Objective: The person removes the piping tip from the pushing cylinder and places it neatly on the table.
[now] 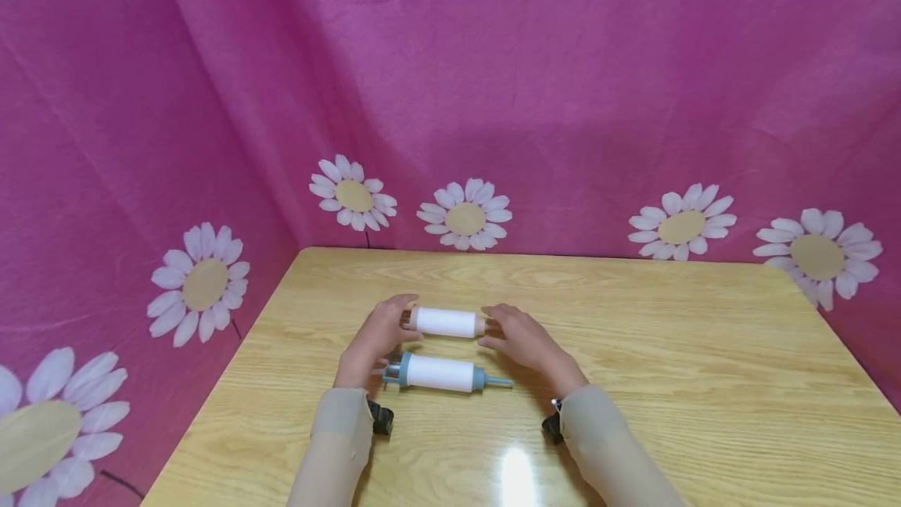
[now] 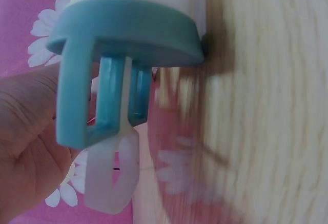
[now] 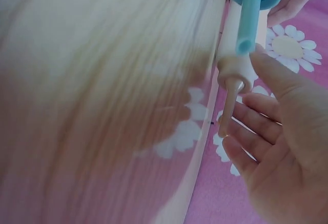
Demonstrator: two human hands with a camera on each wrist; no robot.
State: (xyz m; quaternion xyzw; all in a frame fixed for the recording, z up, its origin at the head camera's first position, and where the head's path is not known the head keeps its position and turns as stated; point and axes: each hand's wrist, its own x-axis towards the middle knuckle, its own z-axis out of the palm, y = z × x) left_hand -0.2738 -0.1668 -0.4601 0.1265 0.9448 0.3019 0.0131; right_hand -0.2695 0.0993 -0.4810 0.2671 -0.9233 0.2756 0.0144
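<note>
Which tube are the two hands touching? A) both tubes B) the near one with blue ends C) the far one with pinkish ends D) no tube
C: the left hand and right hand are at the two ends of the far tube; the blue-ended tube lies nearer, between the wrists.

From my seat at the controls I see a light wooden table [image 1: 633, 319] with a glossy top; a bright glare [image 1: 517, 476] sits on its near edge. Pink cloth [image 1: 493, 61] hangs behind it and wraps round the left side, falling in soft folds. White daisies with tan centres are printed along the lower part of the cloth: one [image 1: 353, 194] near the back corner, one [image 1: 464, 215] beside it, two more [image 1: 681, 223] [image 1: 816, 255] to the right.
</note>
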